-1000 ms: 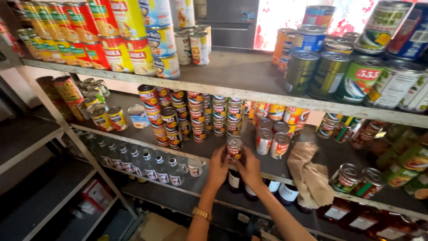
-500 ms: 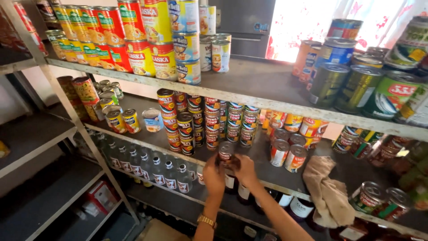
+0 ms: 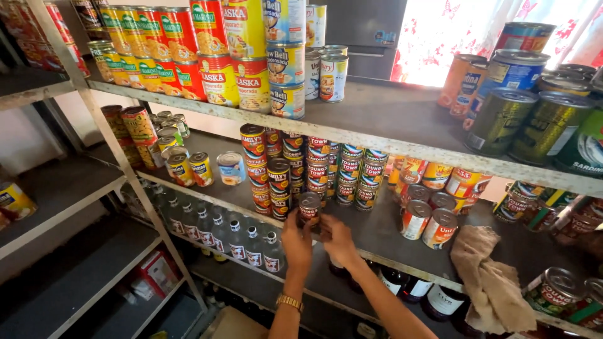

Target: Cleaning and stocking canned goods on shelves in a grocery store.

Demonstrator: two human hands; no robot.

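I see my left hand (image 3: 296, 242) and right hand (image 3: 337, 240) closed from either side around a small can (image 3: 309, 209) with a silver ring-pull lid and a dark red label, standing upright at the front edge of the middle shelf (image 3: 377, 235), just in front of the stacked red-labelled cans (image 3: 279, 182). Both hands grip the can's lower sides, fingers curled, a gold watch (image 3: 289, 302) on my left wrist. Compared with half a second ago, the can sits between my hands much as before; the view has shifted.
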